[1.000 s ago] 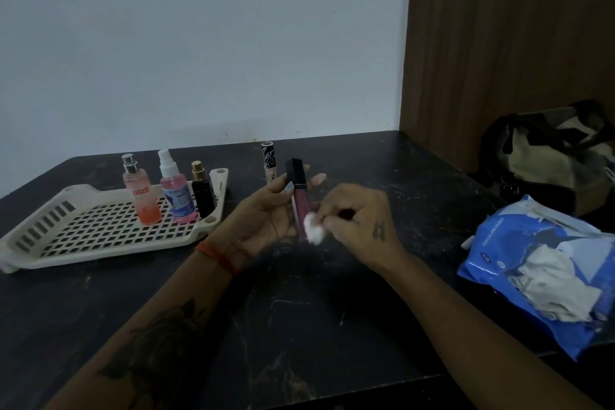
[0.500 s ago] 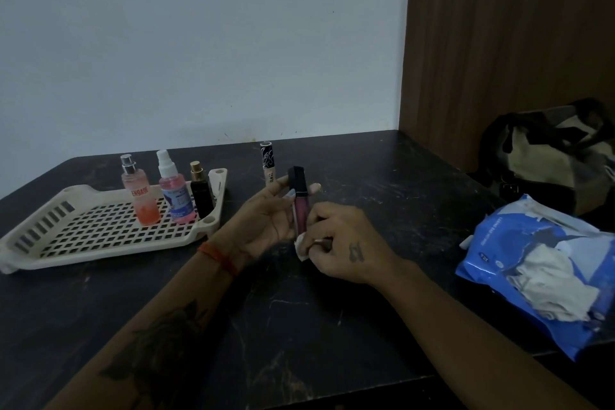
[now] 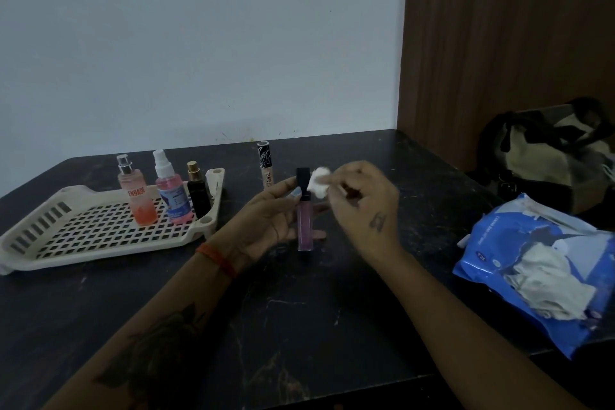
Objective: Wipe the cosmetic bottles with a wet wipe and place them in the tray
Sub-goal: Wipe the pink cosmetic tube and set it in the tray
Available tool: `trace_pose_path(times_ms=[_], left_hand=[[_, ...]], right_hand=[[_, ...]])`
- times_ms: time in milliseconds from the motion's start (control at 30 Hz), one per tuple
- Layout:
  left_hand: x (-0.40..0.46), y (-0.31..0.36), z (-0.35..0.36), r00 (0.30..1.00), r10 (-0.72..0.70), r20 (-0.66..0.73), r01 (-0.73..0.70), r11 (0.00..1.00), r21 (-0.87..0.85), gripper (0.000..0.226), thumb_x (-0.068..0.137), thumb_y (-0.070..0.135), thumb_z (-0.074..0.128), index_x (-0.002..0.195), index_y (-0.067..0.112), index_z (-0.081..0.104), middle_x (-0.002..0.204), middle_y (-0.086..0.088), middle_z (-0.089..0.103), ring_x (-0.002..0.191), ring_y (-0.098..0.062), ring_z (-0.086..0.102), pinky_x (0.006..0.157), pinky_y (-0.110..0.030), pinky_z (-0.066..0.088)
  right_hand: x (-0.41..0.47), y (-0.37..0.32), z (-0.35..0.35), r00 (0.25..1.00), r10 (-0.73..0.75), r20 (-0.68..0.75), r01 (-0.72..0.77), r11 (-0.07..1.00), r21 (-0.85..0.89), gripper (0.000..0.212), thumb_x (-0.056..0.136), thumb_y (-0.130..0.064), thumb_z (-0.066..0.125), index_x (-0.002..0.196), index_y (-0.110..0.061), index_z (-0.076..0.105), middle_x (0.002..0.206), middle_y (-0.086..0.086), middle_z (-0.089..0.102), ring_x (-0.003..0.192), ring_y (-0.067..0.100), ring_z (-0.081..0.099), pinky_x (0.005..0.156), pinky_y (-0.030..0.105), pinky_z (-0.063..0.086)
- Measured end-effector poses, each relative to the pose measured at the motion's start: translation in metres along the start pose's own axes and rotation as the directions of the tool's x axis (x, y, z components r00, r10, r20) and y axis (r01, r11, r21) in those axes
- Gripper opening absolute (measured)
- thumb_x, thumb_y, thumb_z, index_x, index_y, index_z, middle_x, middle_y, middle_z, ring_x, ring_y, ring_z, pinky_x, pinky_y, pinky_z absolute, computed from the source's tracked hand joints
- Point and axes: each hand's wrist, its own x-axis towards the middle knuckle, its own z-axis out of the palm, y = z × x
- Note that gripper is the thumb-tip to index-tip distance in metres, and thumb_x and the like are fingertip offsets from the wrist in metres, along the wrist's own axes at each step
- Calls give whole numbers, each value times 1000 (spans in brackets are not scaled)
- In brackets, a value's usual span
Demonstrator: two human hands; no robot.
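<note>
In the centre of the frame the left hand [image 3: 266, 223] holds a pink lip gloss tube [image 3: 304, 220] upright, with fingers curled around its body and the thumb near the black cap. The right hand [image 3: 362, 203] pinches a small crumpled wet wipe [image 3: 318, 182] between its fingertips and presses it against the side of the black cap — the wipe touches the top part of the tube. Both hands are above the dark table [image 3: 299, 326], and the bottom of the tube is close to the surface; I cannot tell if it touches.

At the left of the frame lies a beige perforated tray [image 3: 83, 243]. In its right end stand three bottles in a row: an orange perfume bottle [image 3: 136, 196], a pink spray bottle [image 3: 171, 193] and a small black bottle [image 3: 197, 193] with a gold top. Just to the right of the tray, outside it, a slim concealer tube [image 3: 265, 166] stands upright on the table, behind the left hand.

At the right edge of the frame lies a blue wipes pack [image 3: 539, 263], opened, with pale wipes showing. Above it — in the corner by the wooden wall — sits a dark and beige bag [image 3: 545, 150].
</note>
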Motion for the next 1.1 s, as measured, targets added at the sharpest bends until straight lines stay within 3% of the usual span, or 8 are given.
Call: trace_pose_path(times_ms=[200, 300, 467, 633, 833, 933, 1000, 1100], left_hand=[[0, -3, 1, 1000, -25, 6, 25, 998, 52, 30, 85, 12, 50, 111, 14, 64, 112, -12, 66, 102, -27, 65, 77, -49, 55], [-1, -3, -2, 999, -36, -37, 39, 996, 77, 29, 83, 13, 52, 110, 15, 65, 113, -13, 66, 103, -28, 65, 78, -46, 55], [-1, 0, -3, 994, -19, -108, 25, 998, 58, 27, 79, 12, 52, 91, 19, 74, 100, -10, 71, 90, -23, 70, 68, -37, 58], [0, -2, -2, 996, -1, -88, 6, 998, 54, 28, 83, 12, 52, 108, 10, 64, 107, -13, 67, 96, -25, 67, 74, -40, 57], [-1, 5, 0, 959, 146, -244, -141, 989, 36, 21, 92, 9, 43, 105, 7, 59, 99, -14, 68, 87, -21, 70, 64, -32, 58], [-1, 5, 3, 933, 208, -294, -203, 978, 48, 21, 95, 7, 40, 107, 7, 57, 107, -18, 63, 94, -23, 67, 67, -35, 59], [0, 6, 6, 917, 230, -327, -238, 971, 15, 20, 96, 8, 39, 107, 7, 56, 108, -19, 61, 95, -23, 66, 69, -35, 59], [0, 5, 10, 906, 255, -338, -279, 960, -21, 19, 95, 9, 40, 107, 7, 55, 105, -17, 62, 89, -18, 70, 67, -33, 59]], right_hand=[[5, 2, 7, 994, 90, 66, -100, 982, 161, 23, 78, 6, 65, 97, -5, 71, 96, 1, 69, 87, 10, 65, 74, 16, 54], [0, 5, 4, 995, 40, 91, -50, 993, 110, 23, 75, 8, 66, 91, -7, 73, 91, 4, 71, 82, 10, 66, 72, 12, 53], [-5, 5, -5, 968, -23, 250, 27, 1000, -11, 14, 69, 4, 70, 78, -5, 75, 77, 8, 71, 67, 15, 65, 61, 24, 56], [2, 0, -2, 994, -69, 89, 61, 994, 87, 19, 72, 7, 69, 85, -6, 74, 85, 7, 73, 74, 11, 66, 66, 15, 53], [-6, -1, -6, 941, -34, 336, 16, 998, 56, 22, 62, 14, 62, 68, -4, 74, 77, 9, 71, 73, 16, 66, 70, 26, 55], [-9, -5, -15, 918, 125, 376, -121, 992, -35, 23, 62, 6, 63, 63, -14, 74, 68, -1, 70, 66, 10, 64, 63, 19, 52], [-14, -5, -18, 862, 356, 361, -357, 932, -66, 24, 64, 0, 66, 61, -23, 73, 66, -7, 70, 64, 6, 65, 61, 16, 53], [-16, -7, -14, 670, 659, 342, -740, 630, 237, 18, 72, 7, 64, 73, -9, 71, 83, 9, 71, 75, 18, 71, 68, 28, 60]])
